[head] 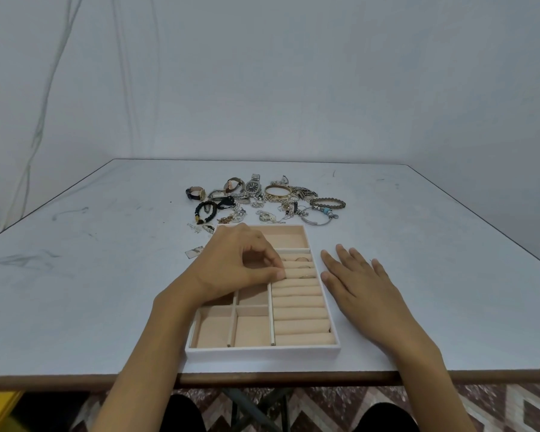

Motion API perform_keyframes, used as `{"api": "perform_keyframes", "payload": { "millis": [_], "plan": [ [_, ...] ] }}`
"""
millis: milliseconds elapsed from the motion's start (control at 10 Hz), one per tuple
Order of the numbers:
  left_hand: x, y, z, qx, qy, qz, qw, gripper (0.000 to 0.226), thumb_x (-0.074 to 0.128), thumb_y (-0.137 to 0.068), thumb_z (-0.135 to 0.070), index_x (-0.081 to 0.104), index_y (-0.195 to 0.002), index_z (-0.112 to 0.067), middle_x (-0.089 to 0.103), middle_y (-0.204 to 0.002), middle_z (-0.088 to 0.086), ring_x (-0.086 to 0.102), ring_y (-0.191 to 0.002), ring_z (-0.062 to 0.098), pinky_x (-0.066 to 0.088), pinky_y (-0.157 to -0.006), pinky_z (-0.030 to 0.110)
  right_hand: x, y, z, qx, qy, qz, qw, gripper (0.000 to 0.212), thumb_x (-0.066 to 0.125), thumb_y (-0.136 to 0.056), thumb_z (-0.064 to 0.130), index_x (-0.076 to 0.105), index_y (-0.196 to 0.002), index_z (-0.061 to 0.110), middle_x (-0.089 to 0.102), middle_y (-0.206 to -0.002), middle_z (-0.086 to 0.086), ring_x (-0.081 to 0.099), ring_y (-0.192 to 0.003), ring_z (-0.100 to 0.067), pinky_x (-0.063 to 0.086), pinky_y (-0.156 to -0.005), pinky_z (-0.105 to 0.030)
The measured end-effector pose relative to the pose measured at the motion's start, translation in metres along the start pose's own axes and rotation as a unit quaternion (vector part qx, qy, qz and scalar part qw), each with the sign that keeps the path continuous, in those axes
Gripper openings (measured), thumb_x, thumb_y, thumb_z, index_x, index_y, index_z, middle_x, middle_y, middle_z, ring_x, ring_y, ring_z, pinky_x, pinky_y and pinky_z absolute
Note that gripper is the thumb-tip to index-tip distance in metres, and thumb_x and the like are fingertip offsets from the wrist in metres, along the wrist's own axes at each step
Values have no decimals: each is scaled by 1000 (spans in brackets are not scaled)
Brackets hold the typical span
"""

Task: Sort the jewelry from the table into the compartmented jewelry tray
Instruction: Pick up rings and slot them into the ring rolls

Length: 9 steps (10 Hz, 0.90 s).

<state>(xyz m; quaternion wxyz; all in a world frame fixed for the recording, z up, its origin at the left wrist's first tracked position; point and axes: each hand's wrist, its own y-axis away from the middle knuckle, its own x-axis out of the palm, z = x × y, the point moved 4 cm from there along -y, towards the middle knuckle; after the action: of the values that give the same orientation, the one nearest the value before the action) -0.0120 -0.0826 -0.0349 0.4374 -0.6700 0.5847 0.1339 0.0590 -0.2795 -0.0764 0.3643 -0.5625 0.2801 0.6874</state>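
Jewelry tray [262, 350] sits at lower centre of the frame by the table's [106, 275] near edge. Its square compartments at lower left are bare, and its ring rolls [300, 316] run up the right side. The left hand [234, 263] is over the tray's middle, fingers curled and thumb meeting fingertips at the upper rolls, just beside three rings [304, 267] seated there; whether it pinches a ring is hidden. The right hand [356, 282] lies flat on the table with straight fingers, just beside the tray's right wall. To seat a ring well, I judge it should press straight down into a groove between two rolls while the flat hand steadies the tray. Loose jewelry [262, 198] lies heaped above the tray at centre frame, beyond both hands.
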Motion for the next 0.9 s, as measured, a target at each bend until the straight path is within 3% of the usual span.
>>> {"api": "perform_keyframes", "payload": {
  "millis": [200,300,800,900],
  "plan": [
    [-3,1,3,-33,22,-43,998,30,62,-76,-58,76,-77,-32,68,-79,-16,57,-87,13,47,-82,41,0,0,0,0,-5,-2,1000,51,15,-103,45,7,-152,35,-2,-161,7,-5,-148,-11,-4,-119,-36],
    [-3,1,3,-36,25,-42,998,26,67,-73,-56,75,-76,-32,69,-80,-15,57,-89,12,46,-84,42,0,0,0,-1,-10,-3,1000,51,15,-103,45,8,-152,35,-1,-161,7,-5,-148,-11,-4,-119,-36],
    [0,0,2,-16,4,-15,1000,18,76,-70,-47,77,-75,-30,69,-76,-13,61,-86,11,49,-77,31,-1,1,0,0,-12,-1,1000,52,15,-102,45,8,-152,35,-2,-161,8,-5,-148,-10,-4,-119,-36],
    [1,-1,3,-11,3,-13,1000,19,75,-70,-49,77,-75,-31,69,-77,-15,60,-86,11,49,-78,34,-1,1,0,0,-14,0,1000,51,15,-102,45,7,-152,36,-2,-161,8,-6,-148,-10,-4,-119,-35]
  ]
}}
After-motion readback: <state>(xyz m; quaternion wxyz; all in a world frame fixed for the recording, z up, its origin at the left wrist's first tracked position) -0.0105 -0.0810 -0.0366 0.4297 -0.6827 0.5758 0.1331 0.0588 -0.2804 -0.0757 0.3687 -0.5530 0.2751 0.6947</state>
